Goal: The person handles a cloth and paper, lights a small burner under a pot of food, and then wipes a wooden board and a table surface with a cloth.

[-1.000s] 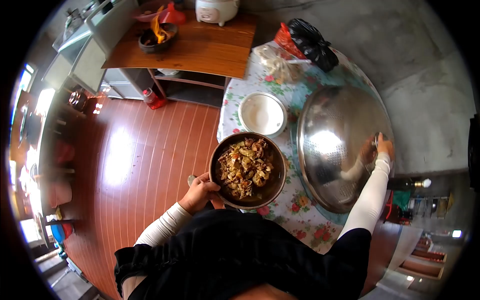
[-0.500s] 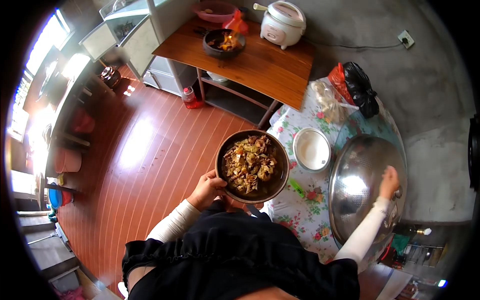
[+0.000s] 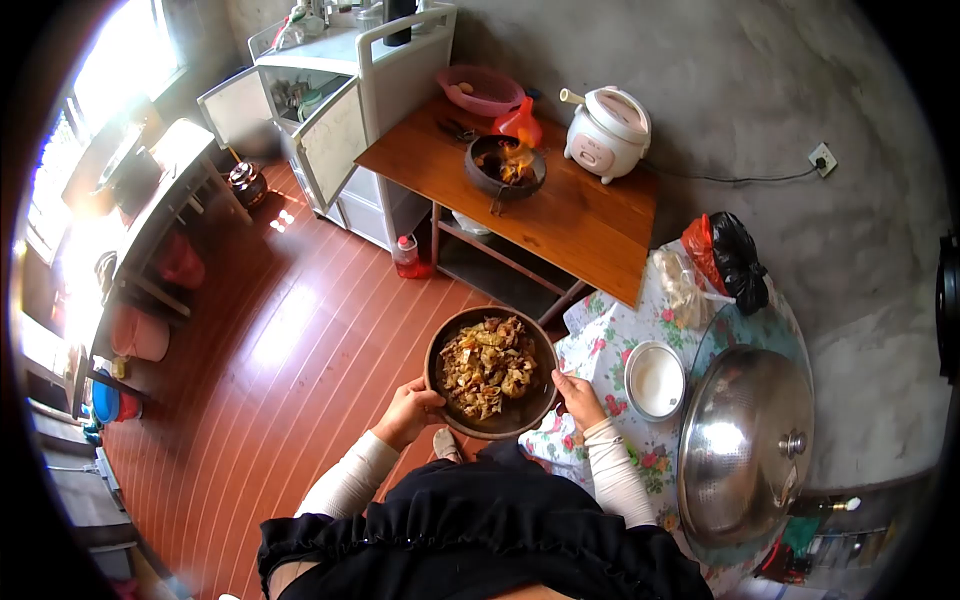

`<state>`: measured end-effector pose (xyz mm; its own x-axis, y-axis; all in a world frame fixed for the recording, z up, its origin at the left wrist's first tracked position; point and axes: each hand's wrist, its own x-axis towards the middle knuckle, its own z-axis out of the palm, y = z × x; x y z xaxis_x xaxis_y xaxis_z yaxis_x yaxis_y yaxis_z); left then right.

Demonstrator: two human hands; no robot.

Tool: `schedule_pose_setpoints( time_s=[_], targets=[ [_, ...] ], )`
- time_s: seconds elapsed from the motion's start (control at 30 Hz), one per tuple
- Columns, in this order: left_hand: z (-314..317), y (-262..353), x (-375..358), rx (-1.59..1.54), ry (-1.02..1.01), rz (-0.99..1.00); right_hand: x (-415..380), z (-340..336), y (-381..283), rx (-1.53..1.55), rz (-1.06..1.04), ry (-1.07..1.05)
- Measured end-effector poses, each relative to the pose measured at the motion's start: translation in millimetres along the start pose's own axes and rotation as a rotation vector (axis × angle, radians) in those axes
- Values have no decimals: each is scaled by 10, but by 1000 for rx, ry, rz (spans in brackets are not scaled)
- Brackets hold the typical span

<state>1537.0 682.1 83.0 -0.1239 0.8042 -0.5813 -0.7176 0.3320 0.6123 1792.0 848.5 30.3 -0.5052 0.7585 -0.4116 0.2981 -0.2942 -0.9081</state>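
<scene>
A round brown bowl of cooked, chopped food is held in front of my body, between both hands. My left hand grips its left rim, thumb on top. On the opposite side, my right hand holds the right rim, with its fingers partly hidden under the bowl. To the right, a large shiny metal lid with a knob lies on the round table. Near it stands a white bowl.
A wooden table ahead carries a small stove with open flames, a rice cooker and a pink basin. Bags sit on the flowered tablecloth. A red-capped bottle stands on the floor beside a cabinet.
My right hand has left the metal lid and taken hold of the bowl's right rim. My left hand keeps its grip. The view has shifted, so the wooden table and stove appear lower.
</scene>
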Motion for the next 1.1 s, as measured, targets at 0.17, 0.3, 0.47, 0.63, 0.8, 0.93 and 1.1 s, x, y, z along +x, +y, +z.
schedule_pose_setpoints(
  time_s=[0.17, 0.3, 0.47, 0.63, 0.8, 0.93, 1.1],
  targets=[
    [-108, 172, 168, -6, -5, 7, 190, 166, -121, -311, -187, 122],
    [-132, 349, 428, 40, -12, 12, 329, 253, -388, -410, -325, 224],
    [92, 780, 668, 135, -27, 58, 614, 190, -607, -495, -411, 331],
    [263, 1099, 994, 364, -40, 22, 881, 84, -769, -448, -438, 413],
    [432, 1138, 1310, 336, -24, 33, 1108, -112, -797, -418, -423, 433],
    [536, 1097, 1478, 330, -71, 7, 1161, -246, -701, -400, -351, 499],
    [631, 1162, 1580, 302, -111, -9, 1130, -288, -681, -400, -295, 584]
  ],
)
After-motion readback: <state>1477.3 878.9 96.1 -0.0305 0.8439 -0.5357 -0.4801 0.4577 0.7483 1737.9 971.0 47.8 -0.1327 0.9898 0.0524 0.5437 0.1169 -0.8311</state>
